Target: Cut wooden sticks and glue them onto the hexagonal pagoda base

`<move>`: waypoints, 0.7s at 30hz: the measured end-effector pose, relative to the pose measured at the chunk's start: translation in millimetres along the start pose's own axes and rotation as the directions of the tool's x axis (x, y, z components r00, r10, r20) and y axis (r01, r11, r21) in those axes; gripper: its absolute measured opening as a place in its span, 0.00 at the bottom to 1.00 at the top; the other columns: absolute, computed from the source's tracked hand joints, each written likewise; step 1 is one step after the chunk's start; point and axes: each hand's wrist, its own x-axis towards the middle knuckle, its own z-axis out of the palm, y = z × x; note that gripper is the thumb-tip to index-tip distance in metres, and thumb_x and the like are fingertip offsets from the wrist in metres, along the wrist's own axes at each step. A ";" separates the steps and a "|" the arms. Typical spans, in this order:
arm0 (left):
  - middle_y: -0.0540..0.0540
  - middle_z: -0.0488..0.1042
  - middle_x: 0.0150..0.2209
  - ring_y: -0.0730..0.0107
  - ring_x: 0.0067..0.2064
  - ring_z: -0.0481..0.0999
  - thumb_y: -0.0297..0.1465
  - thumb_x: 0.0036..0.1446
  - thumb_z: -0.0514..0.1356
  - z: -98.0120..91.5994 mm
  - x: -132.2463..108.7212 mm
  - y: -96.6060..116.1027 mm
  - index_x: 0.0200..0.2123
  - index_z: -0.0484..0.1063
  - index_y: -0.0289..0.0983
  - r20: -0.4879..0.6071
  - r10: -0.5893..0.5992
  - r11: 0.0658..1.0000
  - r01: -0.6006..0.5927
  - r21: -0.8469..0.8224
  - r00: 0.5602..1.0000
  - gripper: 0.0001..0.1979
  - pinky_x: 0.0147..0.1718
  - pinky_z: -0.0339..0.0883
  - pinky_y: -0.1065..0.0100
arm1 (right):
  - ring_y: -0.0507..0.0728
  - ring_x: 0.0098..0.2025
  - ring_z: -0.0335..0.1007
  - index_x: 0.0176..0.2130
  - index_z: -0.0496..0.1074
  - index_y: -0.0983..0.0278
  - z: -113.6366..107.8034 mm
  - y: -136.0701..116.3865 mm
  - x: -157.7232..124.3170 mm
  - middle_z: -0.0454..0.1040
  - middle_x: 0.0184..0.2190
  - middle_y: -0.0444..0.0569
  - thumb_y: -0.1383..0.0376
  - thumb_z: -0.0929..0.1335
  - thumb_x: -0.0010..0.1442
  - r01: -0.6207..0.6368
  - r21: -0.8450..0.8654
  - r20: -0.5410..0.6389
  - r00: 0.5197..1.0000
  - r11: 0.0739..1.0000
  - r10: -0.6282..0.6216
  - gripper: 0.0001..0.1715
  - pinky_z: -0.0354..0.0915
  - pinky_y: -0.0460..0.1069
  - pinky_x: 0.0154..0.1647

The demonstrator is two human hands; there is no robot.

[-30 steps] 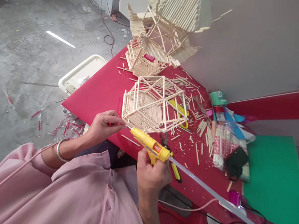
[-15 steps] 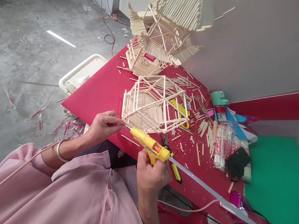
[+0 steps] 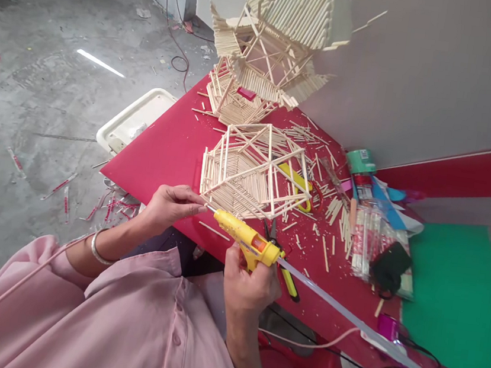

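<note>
Hardly anything moved. Your right hand (image 3: 251, 286) stayed wrapped round the yellow plastic glue gun (image 3: 239, 231), just nearside of the pale wooden-stick polygonal frame (image 3: 269, 164). Your left hand (image 3: 169, 205) shifted slightly, fingers nearly together by the gun's thin metal tip (image 3: 210, 208); couldn't tell what they gripped. No visible progress.

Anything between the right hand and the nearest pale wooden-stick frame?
Yes: the yellow plastic glue gun that the right hand grips, along the near edge of the pale wooden-stick frame in this view. A black-and-yellow hand tool, partly hidden by the gun, also lies there on the red tabletop.
</note>
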 end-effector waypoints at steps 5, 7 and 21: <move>0.49 0.73 0.21 0.78 0.23 0.62 0.41 0.36 0.76 3.8 -0.4 4.5 0.25 0.83 0.35 -0.017 -0.187 0.976 0.183 -0.120 0.982 0.16 0.22 0.57 0.72 | 0.55 0.25 0.77 0.45 0.73 0.67 1.7 0.6 2.1 0.79 0.26 0.49 0.64 0.74 0.59 0.033 -0.006 -0.050 0.998 0.999 -0.034 0.15 0.70 0.45 0.28; 0.52 0.69 0.18 0.80 0.21 0.58 0.41 0.33 0.77 4.1 0.4 3.9 0.25 0.82 0.34 -0.027 -0.251 0.959 0.245 -0.146 0.968 0.18 0.20 0.52 0.73 | 0.56 0.26 0.78 0.45 0.73 0.67 1.8 0.6 2.1 0.80 0.28 0.50 0.64 0.74 0.59 0.031 -0.013 -0.042 0.999 0.999 -0.032 0.16 0.71 0.46 0.29; 0.51 0.69 0.17 0.79 0.21 0.59 0.40 0.32 0.76 5.1 5.3 3.1 0.24 0.82 0.33 -0.058 -0.300 0.949 0.292 -0.119 0.952 0.18 0.20 0.51 0.73 | 0.56 0.27 0.77 0.38 0.72 0.65 10.7 1.7 -3.9 0.79 0.27 0.50 0.65 0.72 0.60 0.031 -0.090 -0.009 0.999 0.995 -0.032 0.07 0.69 0.46 0.29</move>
